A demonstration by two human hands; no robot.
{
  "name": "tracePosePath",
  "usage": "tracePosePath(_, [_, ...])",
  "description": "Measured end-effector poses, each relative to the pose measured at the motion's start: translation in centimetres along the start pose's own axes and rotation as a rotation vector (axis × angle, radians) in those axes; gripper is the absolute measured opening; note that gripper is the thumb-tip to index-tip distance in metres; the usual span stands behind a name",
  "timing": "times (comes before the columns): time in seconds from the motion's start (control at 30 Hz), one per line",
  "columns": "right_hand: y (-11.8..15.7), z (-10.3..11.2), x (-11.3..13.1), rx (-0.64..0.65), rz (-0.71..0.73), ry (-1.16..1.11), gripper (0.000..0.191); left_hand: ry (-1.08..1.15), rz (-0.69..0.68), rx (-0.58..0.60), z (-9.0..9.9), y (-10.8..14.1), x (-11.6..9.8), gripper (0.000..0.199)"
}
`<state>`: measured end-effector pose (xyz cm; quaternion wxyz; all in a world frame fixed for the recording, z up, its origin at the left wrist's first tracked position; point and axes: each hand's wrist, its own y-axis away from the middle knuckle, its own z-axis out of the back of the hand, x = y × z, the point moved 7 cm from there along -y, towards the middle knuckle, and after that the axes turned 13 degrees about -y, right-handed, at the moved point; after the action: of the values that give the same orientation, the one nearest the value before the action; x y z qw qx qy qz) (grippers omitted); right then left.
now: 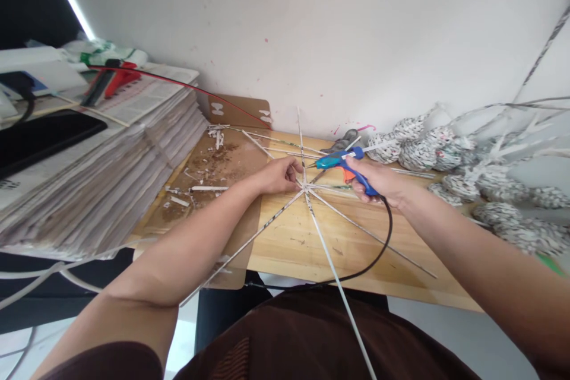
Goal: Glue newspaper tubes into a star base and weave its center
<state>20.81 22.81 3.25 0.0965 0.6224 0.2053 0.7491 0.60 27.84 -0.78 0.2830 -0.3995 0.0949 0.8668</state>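
Several thin rolled-paper sticks [328, 249] cross at one hub and spread like a star over the wooden table [285, 243]. My left hand [285, 175] is closed at the hub's upper left, its fingertips pinching near the crossing; a stick there is partly hidden by the fingers. My right hand [371, 179] is wrapped round a blue glue gun [329, 161] with an orange trigger. The gun's nozzle points left, just above the hub and close to my left fingertips. A black cord hangs from its handle and curves down toward the table's front edge.
A tall stack of newspapers [133, 160] stands at the left, bearing a red and black tool [116, 80] and a black phone-like object [53, 135]. Paper scraps lie on a brown board [209, 169]. Woven paper balls [416, 154] crowd the right, against the wall.
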Motion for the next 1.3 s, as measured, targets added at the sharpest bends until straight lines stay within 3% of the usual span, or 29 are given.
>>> tracePosePath(0.13, [2.0,-0.3,-0.2,-0.018,0.019,-0.201,0.058,0.088,0.004,-0.070,0.8,-0.3,0.6,0.033])
tracePosePath(0.27, [3.4,-0.9,-1.8,-0.073,0.112,-0.397,0.053,0.001,-0.028,-0.336,2.8,-0.2,0.2,0.022])
tracePosePath(0.37, [4.2,-1.8,-2.8,-0.016,0.178,-0.555,0.045,-0.011,-0.077,-0.453,3.8,0.4,-0.8,0.030])
tracePosePath(0.63, [7.5,-3.1,-2.7,0.207,0.236,-0.621,0.031,-0.047,-0.116,-0.440,4.1,1.1,-3.7,0.041])
tracePosePath(0.83, [9.3,-4.0,-2.9,0.299,0.315,-0.612,0.027,0.222,-0.080,-0.347,4.8,2.9,-7.8,0.035])
tracePosePath(0.93, [9.8,-4.3,-3.2,0.303,0.349,-0.650,0.030,0.179,-0.057,-0.213,3.6,5.5,-10.3,0.030])
tracePosePath(1.07, [10.7,-5.1,-3.5,0.289,0.409,-0.736,0.037,0.012,-0.038,0.057,-0.8,9.4,-11.6,0.028])
tracePosePath(1.2, [12.1,-5.8,-3.7,0.153,0.509,-0.657,0.043,-0.097,-0.049,0.097,-4.3,12.3,-11.7,0.030])
tracePosePath(1.3, [13.4,-6.7,-3.8,0.133,0.592,-0.559,0.041,-0.044,-0.014,0.049,-5.7,13.5,-11.7,0.038])
